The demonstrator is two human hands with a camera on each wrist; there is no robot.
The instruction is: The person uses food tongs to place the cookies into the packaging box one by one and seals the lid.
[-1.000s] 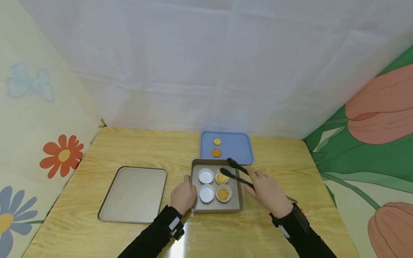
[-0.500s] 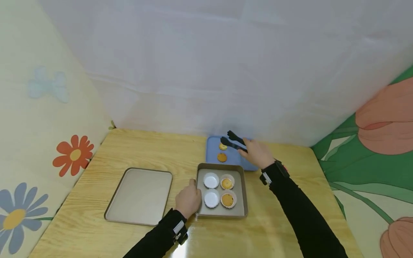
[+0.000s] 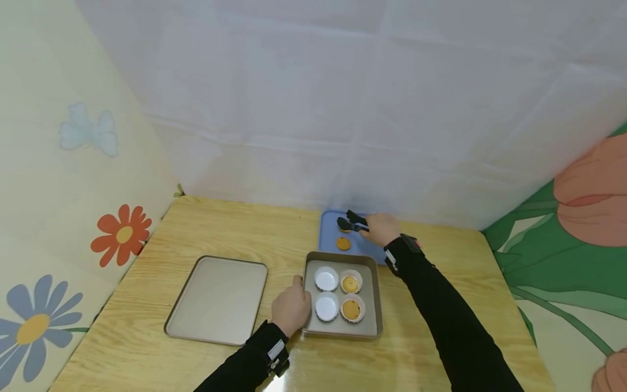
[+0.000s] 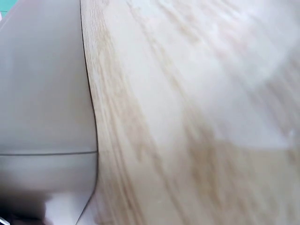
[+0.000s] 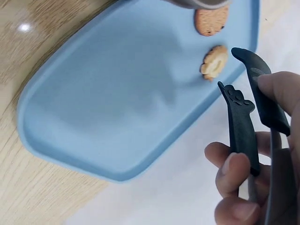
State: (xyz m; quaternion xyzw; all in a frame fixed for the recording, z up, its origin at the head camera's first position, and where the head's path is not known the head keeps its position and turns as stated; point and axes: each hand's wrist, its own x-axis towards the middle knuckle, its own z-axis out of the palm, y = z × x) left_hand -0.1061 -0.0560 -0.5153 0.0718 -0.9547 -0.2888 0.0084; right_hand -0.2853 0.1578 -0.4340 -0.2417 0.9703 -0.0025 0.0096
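My left hand (image 3: 291, 307) grips the left wall of a square metal baking pan (image 3: 364, 326). Inside the pan, two white paper baking cups (image 3: 326, 279) stand with nothing in them; two more cups each hold a cookie (image 3: 351, 310). My right hand (image 3: 382, 228) holds black-tipped tongs (image 5: 241, 126) over the blue tray (image 3: 361, 249), their tips apart. A pale flower-edged cookie (image 5: 214, 63) lies just beyond the tips in the right wrist view and is partly hidden by them in the head view. A round brown cookie (image 3: 343, 243) lies nearer the pan.
A flat metal baking sheet (image 3: 217, 299) lies on the wooden table (image 3: 289, 228) to the left of the pan. A white cloth (image 3: 294, 98) hangs behind the table. Painted panels (image 3: 44, 218) flank both sides.
My right hand has carried the tongs from above the pan to the blue tray, lowering them over the pale cookie. My left hand stays at the pan's wall.
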